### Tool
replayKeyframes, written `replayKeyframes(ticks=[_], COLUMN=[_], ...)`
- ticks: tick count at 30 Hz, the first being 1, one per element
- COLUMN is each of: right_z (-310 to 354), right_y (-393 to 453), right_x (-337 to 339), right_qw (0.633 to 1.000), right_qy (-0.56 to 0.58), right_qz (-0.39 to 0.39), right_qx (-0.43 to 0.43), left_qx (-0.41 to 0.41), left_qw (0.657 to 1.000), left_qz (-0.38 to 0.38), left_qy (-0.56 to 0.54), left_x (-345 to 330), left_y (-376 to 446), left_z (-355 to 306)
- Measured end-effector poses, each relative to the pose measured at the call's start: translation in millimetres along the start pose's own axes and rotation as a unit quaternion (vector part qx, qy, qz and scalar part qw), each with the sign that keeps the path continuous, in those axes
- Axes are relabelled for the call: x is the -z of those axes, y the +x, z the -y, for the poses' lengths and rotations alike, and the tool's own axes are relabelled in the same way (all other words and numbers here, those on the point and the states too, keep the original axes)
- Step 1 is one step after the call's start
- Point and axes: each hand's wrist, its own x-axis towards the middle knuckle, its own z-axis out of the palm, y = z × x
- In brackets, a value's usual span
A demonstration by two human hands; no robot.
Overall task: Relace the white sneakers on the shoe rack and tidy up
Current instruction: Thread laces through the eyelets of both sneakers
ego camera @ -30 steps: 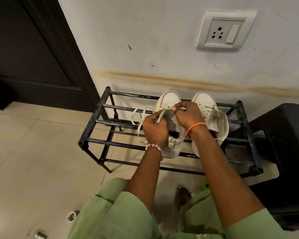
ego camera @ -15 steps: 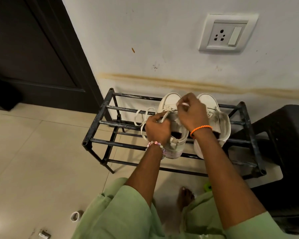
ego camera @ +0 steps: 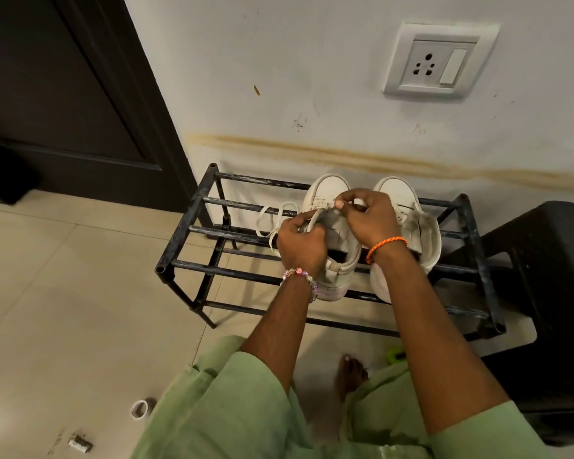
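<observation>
In the middle of the frame a black shoe rack (ego camera: 193, 226) carries two white sneakers (ego camera: 408, 207) side by side. Over the left one, the left hand (ego camera: 300, 241) holds the lace (ego camera: 272, 223) in curled fingers, and the right hand (ego camera: 367, 215) pinches the lace near the eyelets.

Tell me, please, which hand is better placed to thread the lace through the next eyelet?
Probably the right hand: its fingertips pinch at the left sneaker's eyelet rows, while the left hand holds the lace at the side.

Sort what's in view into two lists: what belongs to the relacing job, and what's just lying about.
Job: left sneaker, right sneaker, white lace, shoe rack, left hand, right hand.

Lying about: tape roll, small metal scrap, green object, black stool.
</observation>
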Motion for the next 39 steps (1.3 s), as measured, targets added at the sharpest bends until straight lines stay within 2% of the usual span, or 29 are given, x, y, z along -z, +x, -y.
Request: replayKeyframes(ticks=[4,7,9,10,11,13,15,17,19,23,26,30,34,37,39], right_z=[20,31,32,32,30,24,14,5,1,-2,-2,14,30,41,43], right_y=[2,-2,-2,-1,-2,-4,-6,-7,-6,-6,-5,-4,-2,-5,-5], right_x=[20,27,26,24,22,14,6,0,-3,-4,-2,9,25,29,27], right_qw=[0.975,0.940,0.927,0.942,0.967,0.996,0.981,0.945,0.935,0.949,0.971,0.998,0.966,0.918,0.896], right_qy=[0.220,0.340,0.373,0.336,0.253,0.038,-0.162,-0.319,-0.345,-0.306,-0.232,0.034,0.253,0.396,0.440], right_qz=[-0.014,0.008,0.018,0.007,-0.011,-0.040,-0.031,0.024,0.048,0.030,0.003,-0.023,-0.041,0.000,0.009], right_qx=[0.012,-0.018,-0.032,-0.022,0.002,0.063,0.100,0.075,0.059,0.064,0.057,0.039,0.044,-0.015,-0.061], left_qx=[0.007,0.019,0.018,0.016,0.013,0.007,0.000,-0.003,-0.007,-0.013,-0.001,0.005,-0.003,0.002,0.006], left_qw=[1.000,1.000,1.000,1.000,1.000,1.000,1.000,1.000,1.000,1.000,1.000,1.000,1.000,1.000,1.000], left_qz=[0.002,0.002,0.002,0.002,0.002,0.001,0.003,0.006,0.004,0.002,0.001,0.003,0.009,0.010,0.008], left_qy=[-0.002,-0.010,-0.009,-0.006,-0.003,-0.001,0.005,0.002,0.000,0.001,-0.005,-0.013,-0.019,-0.021,-0.016], left_x=[0,0,-1,-1,-1,-1,-1,-1,-2,-3,-3,-2,-2,-2,-2], left_y=[-1,-1,-1,0,0,1,2,2,2,4,5,6,6,5,4], left_z=[-1,-1,0,0,1,2,2,3,3,5,7,7,8,7,7])
